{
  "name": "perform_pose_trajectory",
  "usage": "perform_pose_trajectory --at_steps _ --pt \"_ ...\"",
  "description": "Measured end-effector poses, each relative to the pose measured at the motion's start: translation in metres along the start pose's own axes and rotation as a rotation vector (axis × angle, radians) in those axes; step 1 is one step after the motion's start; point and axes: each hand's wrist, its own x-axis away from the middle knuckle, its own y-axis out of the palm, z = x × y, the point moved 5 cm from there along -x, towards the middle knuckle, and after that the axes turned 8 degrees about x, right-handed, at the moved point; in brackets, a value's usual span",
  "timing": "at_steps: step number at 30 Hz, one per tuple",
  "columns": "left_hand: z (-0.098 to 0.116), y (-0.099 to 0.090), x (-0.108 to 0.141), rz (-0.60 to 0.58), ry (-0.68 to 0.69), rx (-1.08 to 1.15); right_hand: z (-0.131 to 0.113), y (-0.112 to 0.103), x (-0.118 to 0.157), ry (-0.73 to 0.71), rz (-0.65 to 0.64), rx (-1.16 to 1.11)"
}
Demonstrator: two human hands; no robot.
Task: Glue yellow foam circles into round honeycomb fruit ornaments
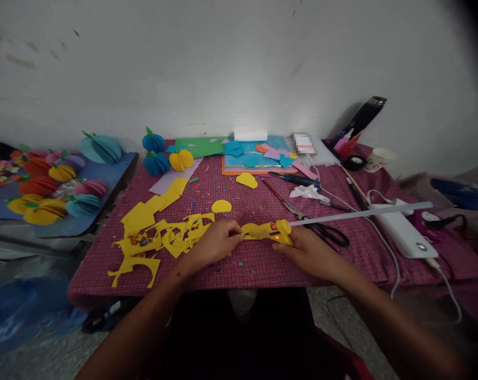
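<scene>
My right hand (308, 252) is wrapped round a yellow hot glue gun (268, 230), whose small orange light glows. A long translucent glue stick (361, 213) juts out of its back end to the right. Just off the nozzle, my left hand (219, 243) is closed in a pinch; what lies between its fingertips is too small to make out, though a bit of green and yellow shows there. Yellow paper scraps (175, 240) with curved cutouts lie left of it. Two rounded yellow paper pieces, a nearer one (222, 206) and a farther one (247, 180), rest beyond the hands.
Scissors (328, 233) lie right of the glue gun, by crumpled tissue (308, 192). A white power bank (407, 232) with cables sits at the right. Coloured paper sheets (258, 170) and folded paper pumpkins (181, 160) stand at the back; more pumpkins (45, 210) fill a blue table left.
</scene>
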Motion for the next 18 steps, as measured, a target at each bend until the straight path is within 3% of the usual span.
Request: perform_pose_trajectory --at_steps 8,14,18 --pt "0.004 -0.005 0.007 0.093 0.115 -0.056 -0.003 -0.005 0.0 -0.023 0.02 -0.008" --pt "0.005 -0.005 0.022 0.192 0.37 -0.242 -0.006 -0.01 0.0 -0.026 0.017 -0.03" --pt "0.002 -0.002 0.026 0.197 0.403 -0.299 -0.01 -0.01 -0.002 -0.025 0.028 0.004"
